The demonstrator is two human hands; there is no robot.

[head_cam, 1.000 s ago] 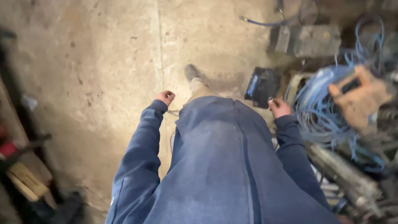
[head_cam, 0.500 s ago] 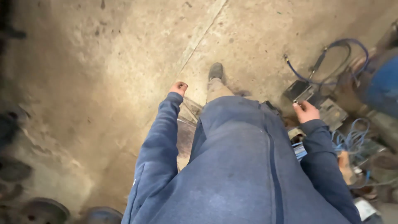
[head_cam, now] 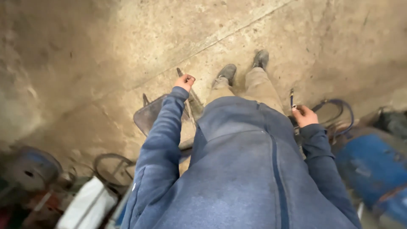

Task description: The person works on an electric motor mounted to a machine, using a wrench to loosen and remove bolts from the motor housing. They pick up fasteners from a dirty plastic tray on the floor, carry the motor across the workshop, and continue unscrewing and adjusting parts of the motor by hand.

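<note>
The right hand [head_cam: 304,116] is closed around the end of a thin blue hose [head_cam: 335,106], with a small metal fitting [head_cam: 291,94] poking up just past the fingers. From the hand the hose loops away to the outer side and curves back toward a blue drum [head_cam: 373,169] lying just below and outside that wrist. It looks slim, rubbery and dusty, its blue dulled by grime. I judge it light and limp: it would sag and trail rather than hold a shape, and the loop could snag on clutter. The best hold seems to be right behind the stiff fitting, where this hand has it, since the smooth hose farther along might slip through a loose grip.

The left hand [head_cam: 184,81] is curled into a loose fist; something dark shows at the knuckles, but whether it grips anything I cannot tell. Just beneath and beside it a flat dark metal plate [head_cam: 148,116] and a narrow bar [head_cam: 193,97] lie on the concrete floor [head_cam: 106,46]. Ahead of both hands, two worn shoes [head_cam: 243,68] stand on the floor.
</note>
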